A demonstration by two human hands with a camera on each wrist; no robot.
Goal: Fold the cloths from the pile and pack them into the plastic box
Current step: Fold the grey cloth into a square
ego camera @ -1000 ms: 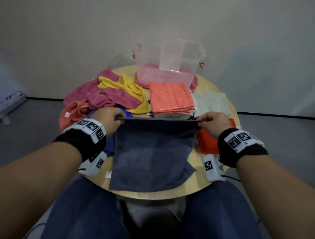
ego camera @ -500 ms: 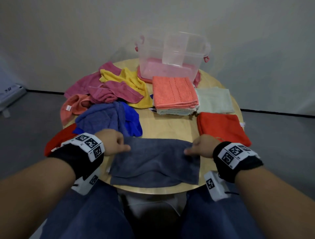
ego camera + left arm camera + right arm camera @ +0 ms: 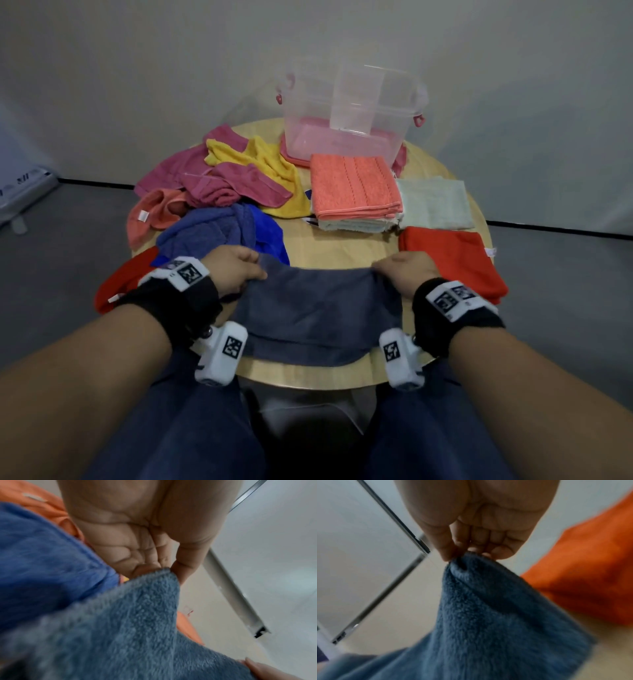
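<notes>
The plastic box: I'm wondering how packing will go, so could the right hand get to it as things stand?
Probably not yet: the right hand pinches the grey cloth, as does the left hand. The plastic box stands open beyond the folded salmon cloth.

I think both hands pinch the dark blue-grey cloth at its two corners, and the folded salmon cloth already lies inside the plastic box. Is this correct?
Not quite. The salmon cloth is not inside the plastic box; the head view shows it folded on the table in front of it. The rest holds: the left hand and right hand pinch the blue-grey cloth at its corners.
</notes>
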